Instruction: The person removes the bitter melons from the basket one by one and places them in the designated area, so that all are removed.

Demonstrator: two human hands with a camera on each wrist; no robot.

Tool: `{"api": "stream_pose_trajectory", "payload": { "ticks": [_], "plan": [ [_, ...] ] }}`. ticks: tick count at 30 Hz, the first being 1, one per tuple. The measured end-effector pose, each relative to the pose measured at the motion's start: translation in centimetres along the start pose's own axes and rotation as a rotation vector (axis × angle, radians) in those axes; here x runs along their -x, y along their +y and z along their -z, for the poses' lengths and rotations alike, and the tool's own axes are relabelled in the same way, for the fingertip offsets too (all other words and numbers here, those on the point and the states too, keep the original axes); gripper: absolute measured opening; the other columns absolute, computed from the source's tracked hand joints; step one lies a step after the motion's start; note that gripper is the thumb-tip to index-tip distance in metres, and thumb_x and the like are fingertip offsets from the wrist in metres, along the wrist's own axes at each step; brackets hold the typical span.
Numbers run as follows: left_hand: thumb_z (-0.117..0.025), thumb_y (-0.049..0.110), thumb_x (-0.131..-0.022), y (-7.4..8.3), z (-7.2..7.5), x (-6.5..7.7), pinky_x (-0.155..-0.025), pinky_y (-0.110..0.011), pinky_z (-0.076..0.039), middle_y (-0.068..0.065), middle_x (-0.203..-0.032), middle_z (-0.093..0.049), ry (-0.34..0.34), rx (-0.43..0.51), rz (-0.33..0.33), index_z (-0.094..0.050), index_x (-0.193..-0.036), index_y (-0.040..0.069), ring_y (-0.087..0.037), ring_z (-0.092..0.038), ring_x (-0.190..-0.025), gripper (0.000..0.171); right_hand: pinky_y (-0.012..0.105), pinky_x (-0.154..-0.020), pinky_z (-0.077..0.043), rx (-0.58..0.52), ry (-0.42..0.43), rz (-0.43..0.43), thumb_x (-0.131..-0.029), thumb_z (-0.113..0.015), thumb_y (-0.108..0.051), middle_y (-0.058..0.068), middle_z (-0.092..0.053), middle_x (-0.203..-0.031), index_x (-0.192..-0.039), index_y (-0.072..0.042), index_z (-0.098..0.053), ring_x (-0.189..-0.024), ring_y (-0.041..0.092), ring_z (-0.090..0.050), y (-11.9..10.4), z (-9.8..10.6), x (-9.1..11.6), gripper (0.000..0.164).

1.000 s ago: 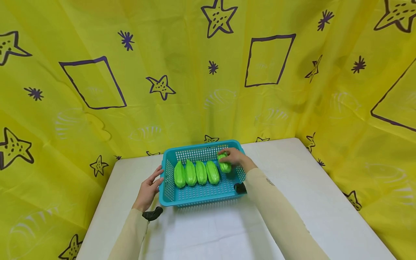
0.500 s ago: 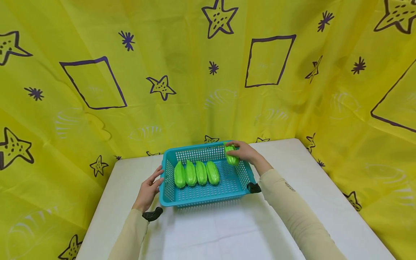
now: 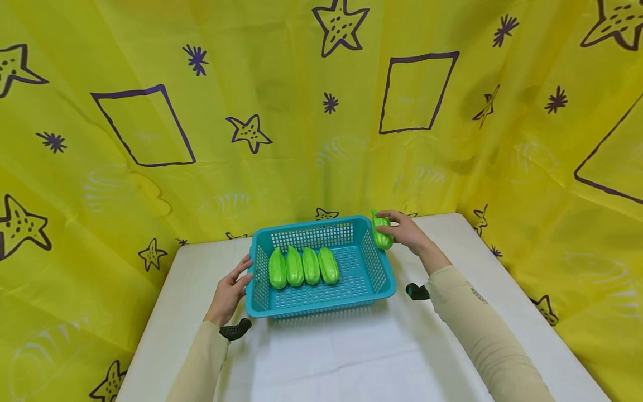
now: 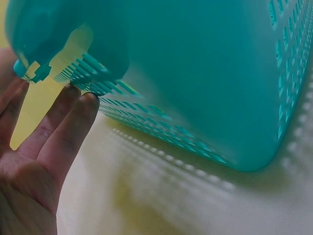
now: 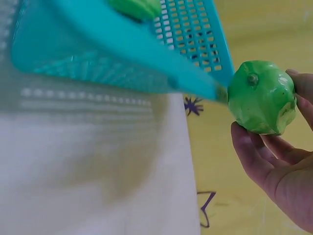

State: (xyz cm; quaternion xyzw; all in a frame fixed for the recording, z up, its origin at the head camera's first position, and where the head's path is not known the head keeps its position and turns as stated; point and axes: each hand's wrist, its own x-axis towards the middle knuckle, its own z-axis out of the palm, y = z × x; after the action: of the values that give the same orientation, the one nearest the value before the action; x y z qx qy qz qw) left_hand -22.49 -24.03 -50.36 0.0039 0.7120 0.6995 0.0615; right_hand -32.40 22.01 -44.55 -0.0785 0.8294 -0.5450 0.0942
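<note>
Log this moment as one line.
left grip: touches teal plastic mesh basket | right grip: holds glossy green elongated vegetable by basket's right rim | in basket: row of four matching vegetables

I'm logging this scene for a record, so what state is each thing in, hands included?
Blue basket: upright, uncovered.
Four green vegetables: lying side by side in the basket.
Fifth vegetable: held up at the basket's right rim.
Right hand: gripping the fifth vegetable.
Left hand: fingers touching the basket's left end.
White table: bearing the basket.
Yellow curtain: hanging, creased.
</note>
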Motion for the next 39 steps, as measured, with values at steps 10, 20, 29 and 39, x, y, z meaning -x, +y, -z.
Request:
{"api": "stream_pose_trajectory", "payload": {
  "ticks": [10,20,29,39],
  "plan": [
    [-0.054,0.013,-0.102,-0.2,0.1,-0.2,-0.089,-0.018,-0.05,0.002,-0.161,-0.024,-0.002,0.009,-0.014,-0.041,-0.148,0.003,-0.025,-0.027,-0.145,0.049,0.037,-0.084,-0.054,-0.011,0.045,-0.074,-0.098,-0.06,-0.021,0.029,-0.024,-0.153,-0.143,-0.003,-0.043,-0.11,0.036,-0.054,2.2,1.8,0.6,0.051],
    [-0.053,0.015,-0.102,-0.1,-0.1,-0.1,-0.091,-0.021,-0.05,0.003,-0.161,-0.023,0.004,-0.001,-0.002,-0.04,-0.148,0.004,-0.024,-0.024,-0.146,0.049,0.031,-0.081,-0.055,0.03,0.042,-0.088,-0.097,-0.062,-0.017,0.034,-0.029,-0.148,-0.142,0.0,-0.044,-0.108,0.035,-0.054,4.2,2.3,1.2,0.051],
    [-0.054,0.016,-0.101,-0.3,0.0,-0.2,-0.091,-0.02,-0.05,0.004,-0.161,-0.024,-0.001,0.004,-0.009,-0.041,-0.148,0.004,-0.025,-0.029,-0.144,0.05,0.038,-0.088,-0.052,0.1,0.035,-0.113,-0.098,-0.061,-0.018,0.032,-0.03,-0.148,-0.144,-0.001,-0.044,-0.116,0.039,-0.047,6.3,2.4,1.4,0.052],
    [-0.054,0.016,-0.102,-0.2,0.1,-0.2,-0.091,-0.019,-0.049,0.005,-0.161,-0.024,-0.001,0.002,-0.004,-0.041,-0.148,0.005,-0.024,-0.029,-0.144,0.049,0.039,-0.09,-0.05,0.11,-0.007,-0.133,-0.096,-0.063,-0.021,0.033,-0.03,-0.148,-0.143,-0.002,-0.045,-0.117,0.039,-0.045,7.9,2.1,1.3,0.053]
  ]
}}
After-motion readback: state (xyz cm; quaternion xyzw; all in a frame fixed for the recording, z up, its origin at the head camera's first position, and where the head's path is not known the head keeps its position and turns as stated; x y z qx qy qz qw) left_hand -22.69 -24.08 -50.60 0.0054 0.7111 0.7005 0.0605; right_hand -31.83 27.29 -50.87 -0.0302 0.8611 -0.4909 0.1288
